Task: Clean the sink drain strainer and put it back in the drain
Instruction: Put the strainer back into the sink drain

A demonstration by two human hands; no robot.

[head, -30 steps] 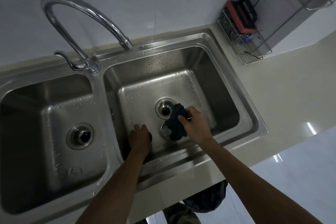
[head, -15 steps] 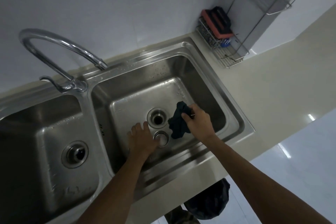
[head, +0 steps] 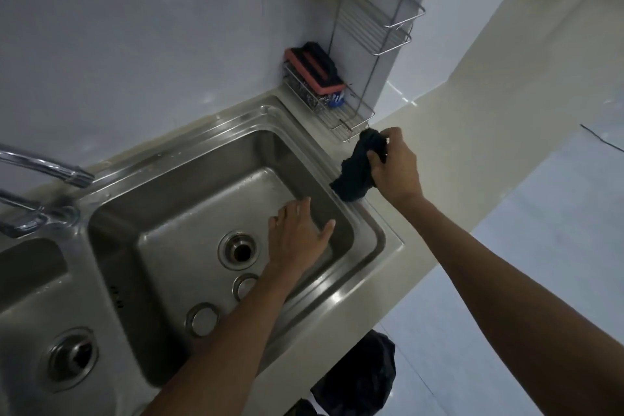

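Steel basin [head: 189, 230]: right bowl of a double sink. The drain [head: 239, 251] is open with nothing seated in it.
Strainer parts: round piece A [head: 243, 284] lies just beside the drain on its near side, part-hidden by the left forearm. Round piece B [head: 202, 319] lies apart from A, toward the near-left corner. Can't tell which is the basket and which the cover.
Why there: my read is they're parked on the basin floor so drips stay in the sink and the refit is a short reach.
Orientation: both lie flat, broad face up, axis roughly vertical. They're round in plan, so no long axis, and no knob or handle shows a direction.
Left hand [head: 297, 236]: palm down, fingers straight and spread, holding nothing, over the floor right of the drain. Can't tell if it touches the floor.
Right hand [head: 396, 167]: fingers curled round a dark cloth [head: 358, 169], held over the sink's right rim at the counter [head: 439, 132] edge. The cloth's tail hangs to the rim.
Why: likely kept clear of the bowl so the left hand can work.
Next, judged: lift the parts and seat them in the drain.
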